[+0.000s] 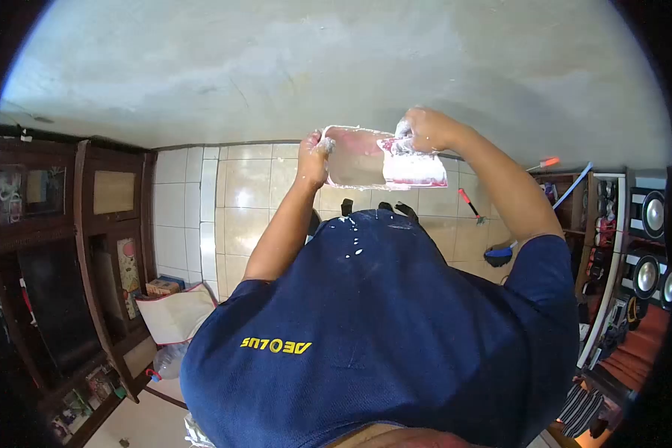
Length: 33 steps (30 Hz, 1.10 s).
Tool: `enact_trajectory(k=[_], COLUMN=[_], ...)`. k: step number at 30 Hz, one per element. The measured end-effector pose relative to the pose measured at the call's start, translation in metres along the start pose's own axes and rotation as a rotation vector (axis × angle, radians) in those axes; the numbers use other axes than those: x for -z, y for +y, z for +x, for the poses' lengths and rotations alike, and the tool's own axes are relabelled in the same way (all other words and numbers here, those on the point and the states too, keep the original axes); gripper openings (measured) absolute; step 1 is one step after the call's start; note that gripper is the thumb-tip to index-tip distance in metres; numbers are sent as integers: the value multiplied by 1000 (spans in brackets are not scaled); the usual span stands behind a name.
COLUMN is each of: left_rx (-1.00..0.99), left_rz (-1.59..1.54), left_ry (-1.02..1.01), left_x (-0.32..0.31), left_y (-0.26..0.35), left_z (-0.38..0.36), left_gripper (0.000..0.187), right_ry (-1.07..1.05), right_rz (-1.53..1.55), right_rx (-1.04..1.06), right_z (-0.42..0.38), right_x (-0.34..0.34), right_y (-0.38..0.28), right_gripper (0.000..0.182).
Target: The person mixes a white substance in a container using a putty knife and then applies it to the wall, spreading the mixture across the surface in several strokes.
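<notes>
My left hand (315,158) is closed around the left end of a rectangular tray (358,158). White paste is smeared along the tray's rim and on my fingers. With my right hand (424,131), fingers bent and dotted with paste, I grip a wide flat scraper (417,170) at its upper edge. Thick white paste coats the scraper, and red shows along its lower edge. It lies across the tray's right end, hiding that part. Both hands are in front of my body, close to the wall (276,75), which has pale smeared patches.
On the tiled floor (246,194) lie a red-handled tool (467,201) and a blue brush (499,256). An orange-tipped stick (546,163) leans at the right near a shelf (605,246) and speakers (652,213). A dark wooden cabinet (82,224) and a pale bag (175,313) stand left.
</notes>
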<state>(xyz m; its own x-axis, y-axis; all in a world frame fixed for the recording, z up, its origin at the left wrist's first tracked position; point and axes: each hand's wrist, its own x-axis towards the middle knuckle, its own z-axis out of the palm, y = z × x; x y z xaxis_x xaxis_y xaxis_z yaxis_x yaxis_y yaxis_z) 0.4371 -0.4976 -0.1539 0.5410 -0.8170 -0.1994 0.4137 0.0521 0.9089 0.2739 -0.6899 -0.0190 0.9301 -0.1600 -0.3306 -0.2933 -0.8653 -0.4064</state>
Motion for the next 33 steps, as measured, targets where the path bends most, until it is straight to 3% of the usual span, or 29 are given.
enact_trajectory(k=[3, 6, 11, 13, 15, 16, 18, 20, 21, 23, 24, 26, 27, 29, 30, 33], left_rx=[-11, 0, 33, 30, 22, 41, 31, 112, 94, 93, 69, 82, 103, 137, 133, 136], left_rz=[177, 156, 173, -100, -30, -93, -158, -265, -264, -286, -240, -253, -264, -256, -258, -261], left_ry=[38, -5, 29, 173, 62, 36, -8, 56, 44, 24, -39, -64, -82, -82, -89, -89], left_x=[2, 12, -1, -13, 6, 13, 3, -8, -9, -4, -16, -27, -31, -29, -30, -32], left_y=[4, -10, 2, 8, -9, -18, -13, -2, -2, -9, 7, 21, 24, 18, 17, 19], left_z=[1, 11, 2, -6, 3, 5, 6, 1, 6, 19, 15, 25, 31, 47, 54, 60], left_gripper=[22, 21, 21, 23, 27, 24, 22, 21, 21, 23, 28, 30, 31, 32, 32, 30], right_ry=[-10, -72, 131, 202, 375, 404, 590, 567, 610, 643, 650, 383, 389, 502, 399, 510], right_rz=[123, 260, 461, 483, 918, 1211, 1563, 1839, 1846, 2128, 2122, 2365, 2358, 2251, 2256, 2305], right_rx=[-61, -132, -195, -204, -397, -291, -309, -284, -451, -156, -145, 636, 642, 407, 500, 502], right_z=[6, 5, 0, -10, -18, -27, -64, -77, -85, -76, -76, -70, -74, -92, -90, -94], right_x=[-6, -9, -22, -24, -37, -47, -38, -61, -57, -86, -83, -81, -70, -41, -45, -55], right_y=[6, 15, 37, 38, 56, 68, 45, 70, 63, 92, 90, 82, 63, 11, 14, 3], right_gripper=[22, 24, 21, 25, 18, 22, 27, 30, 27, 28, 28, 39, 39, 51, 57, 57])
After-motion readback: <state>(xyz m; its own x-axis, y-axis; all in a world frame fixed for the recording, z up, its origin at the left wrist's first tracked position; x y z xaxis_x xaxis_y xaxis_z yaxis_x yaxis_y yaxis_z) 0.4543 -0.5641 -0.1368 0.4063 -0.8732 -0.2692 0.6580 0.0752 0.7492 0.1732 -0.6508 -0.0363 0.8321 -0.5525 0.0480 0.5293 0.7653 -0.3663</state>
